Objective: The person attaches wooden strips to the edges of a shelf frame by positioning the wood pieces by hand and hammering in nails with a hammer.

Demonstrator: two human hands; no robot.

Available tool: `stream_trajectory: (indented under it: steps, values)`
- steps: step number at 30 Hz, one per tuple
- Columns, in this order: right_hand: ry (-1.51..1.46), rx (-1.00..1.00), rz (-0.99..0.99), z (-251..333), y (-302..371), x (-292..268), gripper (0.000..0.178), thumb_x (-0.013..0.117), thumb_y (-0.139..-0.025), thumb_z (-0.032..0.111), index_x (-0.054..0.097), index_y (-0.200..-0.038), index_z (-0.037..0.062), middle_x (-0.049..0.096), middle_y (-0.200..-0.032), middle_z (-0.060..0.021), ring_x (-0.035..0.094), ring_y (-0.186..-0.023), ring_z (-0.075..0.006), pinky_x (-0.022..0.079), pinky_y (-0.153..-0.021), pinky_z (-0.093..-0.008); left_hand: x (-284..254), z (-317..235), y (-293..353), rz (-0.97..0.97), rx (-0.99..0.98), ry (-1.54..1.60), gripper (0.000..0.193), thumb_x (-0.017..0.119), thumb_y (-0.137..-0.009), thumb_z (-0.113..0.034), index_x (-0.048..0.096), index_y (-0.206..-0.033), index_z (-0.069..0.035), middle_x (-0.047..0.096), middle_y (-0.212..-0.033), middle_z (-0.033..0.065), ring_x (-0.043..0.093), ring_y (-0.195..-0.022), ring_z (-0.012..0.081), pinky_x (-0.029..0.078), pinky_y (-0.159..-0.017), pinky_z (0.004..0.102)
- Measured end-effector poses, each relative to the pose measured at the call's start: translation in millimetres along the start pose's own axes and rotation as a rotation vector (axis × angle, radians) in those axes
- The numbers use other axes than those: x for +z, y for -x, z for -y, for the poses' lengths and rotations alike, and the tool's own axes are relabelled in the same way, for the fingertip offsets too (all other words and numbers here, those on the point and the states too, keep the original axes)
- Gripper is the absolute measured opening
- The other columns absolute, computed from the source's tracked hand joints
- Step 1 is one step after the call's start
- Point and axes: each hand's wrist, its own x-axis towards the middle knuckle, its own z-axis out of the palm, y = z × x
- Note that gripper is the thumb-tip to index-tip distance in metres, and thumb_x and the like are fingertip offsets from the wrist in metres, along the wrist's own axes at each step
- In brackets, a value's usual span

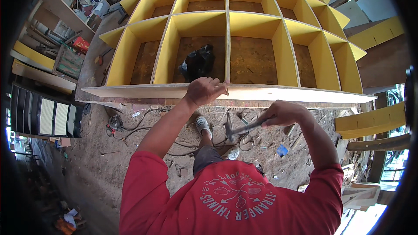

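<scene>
A large yellow grid frame [200, 18] of interlocking boards lies on a worktable, its near side faced by a long pale wooden board [305, 93]. Against that board rests my left hand [203, 91], fingertips closed around a thin dark nail [227, 95] where a middle divider [227, 48] meets the board. My right hand [278, 114] is wrapped around the handle of a hammer [250, 127]. The hammer's head hangs below the board, nearer to me and apart from it. A black plastic bag [198, 62] lies in the compartment just beyond my left hand.
Cables [178, 146] and a red power tool [115, 124] lie on the dirt floor, near my feet and to the left. A black cabinet [43, 113] stands at left. Curved yellow boards [370, 119] stick out at right. A blue scrap [282, 150] lies on the ground.
</scene>
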Motion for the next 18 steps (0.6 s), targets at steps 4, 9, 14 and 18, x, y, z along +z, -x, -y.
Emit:
stream_trajectory:
  steps: [4,9,14,18]
  values:
    - [-0.036,0.139,-0.308,3.1,-3.2,8.5,0.034,0.078,-0.097,0.036,0.078,-0.129,0.0272,0.082,-0.096,-0.0067,0.074,-0.079,-0.0208,0.057,-0.078,-0.0387,-3.7,-1.0,-0.6,-0.004,0.009,0.013,0.051,0.082,-0.086,-0.04,0.066,-0.13,-0.02,0.056,-0.071,-0.0005,0.063,-0.06,0.0199,0.05,-0.053,0.0342]
    - [0.018,0.002,-0.003,4.4,-0.7,9.8,0.036,0.077,-0.095,0.042,0.079,-0.128,0.0274,0.081,-0.099,-0.0104,0.076,-0.086,-0.0272,0.057,-0.082,-0.0427,-2.9,-2.2,-0.4,0.028,-0.009,-0.031,0.04,0.074,-0.092,-0.039,0.065,-0.127,-0.02,0.056,-0.073,-0.0018,0.064,-0.062,0.0173,0.052,-0.056,0.0326]
    - [-0.02,0.129,-0.193,4.4,4.2,6.3,0.035,0.076,-0.096,0.044,0.079,-0.127,0.0286,0.081,-0.099,-0.0099,0.076,-0.089,-0.0283,0.056,-0.083,-0.0433,-2.5,-1.0,-2.9,-0.006,0.0,0.0,0.051,0.083,-0.086,-0.037,0.065,-0.129,-0.02,0.056,-0.071,-0.0005,0.063,-0.06,0.0199,0.05,-0.053,0.0346]
    - [0.003,0.119,-0.23,6.4,8.3,13.2,0.036,0.077,-0.095,0.041,0.079,-0.127,0.0241,0.08,-0.098,-0.0115,0.075,-0.085,-0.0297,0.057,-0.081,-0.0431,-2.8,-2.7,0.2,-0.005,0.0,0.003,0.048,0.082,-0.087,-0.038,0.065,-0.128,-0.02,0.057,-0.072,-0.0003,0.063,-0.06,0.0202,0.05,-0.053,0.0352]
